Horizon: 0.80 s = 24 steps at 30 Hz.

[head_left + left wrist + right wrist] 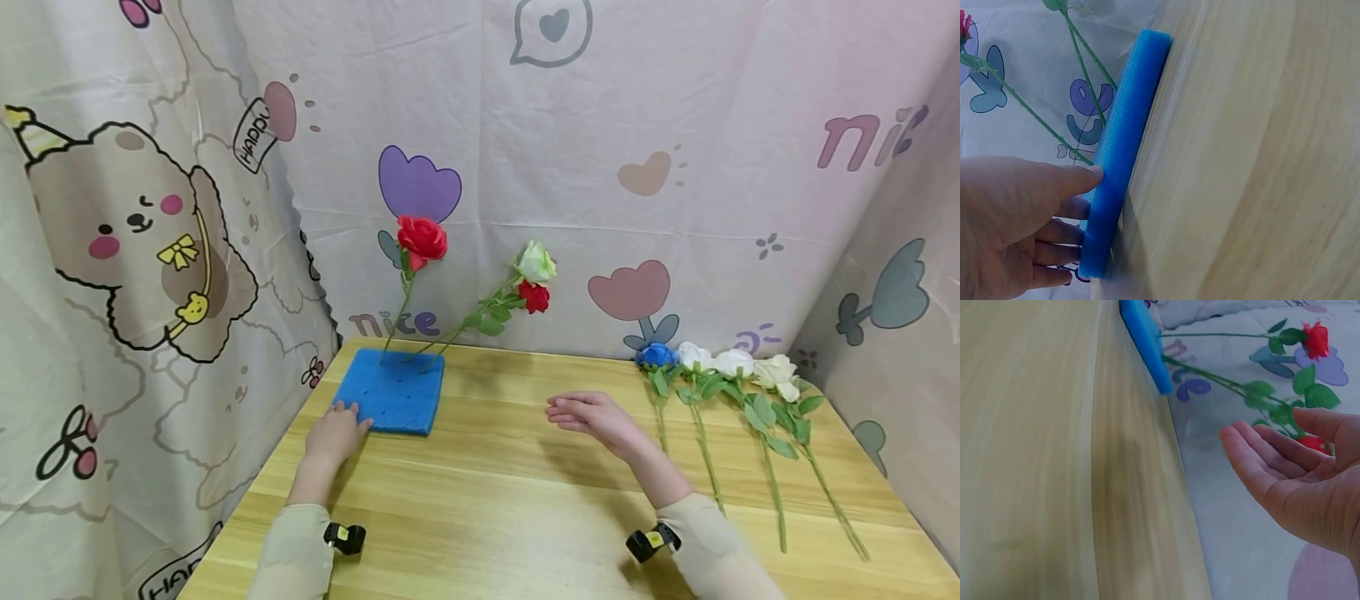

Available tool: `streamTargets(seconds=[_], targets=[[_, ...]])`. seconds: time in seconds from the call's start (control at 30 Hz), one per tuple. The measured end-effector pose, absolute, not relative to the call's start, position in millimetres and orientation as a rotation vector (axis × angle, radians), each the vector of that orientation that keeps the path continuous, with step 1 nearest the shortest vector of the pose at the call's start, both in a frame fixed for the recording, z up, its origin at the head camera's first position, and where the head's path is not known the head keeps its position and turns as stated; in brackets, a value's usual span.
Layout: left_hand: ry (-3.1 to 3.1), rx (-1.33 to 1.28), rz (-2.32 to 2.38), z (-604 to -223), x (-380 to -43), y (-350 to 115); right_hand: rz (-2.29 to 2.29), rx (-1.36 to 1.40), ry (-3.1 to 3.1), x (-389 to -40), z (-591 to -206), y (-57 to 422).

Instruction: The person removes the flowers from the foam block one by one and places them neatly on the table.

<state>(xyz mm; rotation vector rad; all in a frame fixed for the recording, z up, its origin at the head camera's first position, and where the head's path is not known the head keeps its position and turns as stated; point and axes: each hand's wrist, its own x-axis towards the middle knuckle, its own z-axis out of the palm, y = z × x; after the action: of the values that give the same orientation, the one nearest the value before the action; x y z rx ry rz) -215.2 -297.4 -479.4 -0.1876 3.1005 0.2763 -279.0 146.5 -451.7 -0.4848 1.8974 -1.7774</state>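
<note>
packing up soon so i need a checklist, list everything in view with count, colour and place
Square blue foam block: 1, blue, far left of table
Long-stemmed red flowers: 2, red, stuck in block
Long-stemmed greenish-white flower: 1, greenish white, stuck in block, leaning right
Long-stemmed blue flower: 1, blue, table's right side
Long-stemmed pale flowers: 3, white to cream, right of blue flower
Wood-grain table: 1, light brown, beneath everything
Cartoon-printed cloth: count unclear, whitish, behind and beside table
Black wrist devices: 2, black, one per wrist
Sleeves: 2, cream, on forearms
Left hand: 1, bare, touching block's near left corner
Right hand: 1, bare, above table
</note>
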Motion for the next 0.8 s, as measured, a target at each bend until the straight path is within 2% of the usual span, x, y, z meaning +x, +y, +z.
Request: streamTargets(seconds=[0.8], targets=[[3.119,-0.161,0.303,-479.2,-212.1,-296.5,-1.923,-0.438,1.74,-309.4,-475.5,22.7]])
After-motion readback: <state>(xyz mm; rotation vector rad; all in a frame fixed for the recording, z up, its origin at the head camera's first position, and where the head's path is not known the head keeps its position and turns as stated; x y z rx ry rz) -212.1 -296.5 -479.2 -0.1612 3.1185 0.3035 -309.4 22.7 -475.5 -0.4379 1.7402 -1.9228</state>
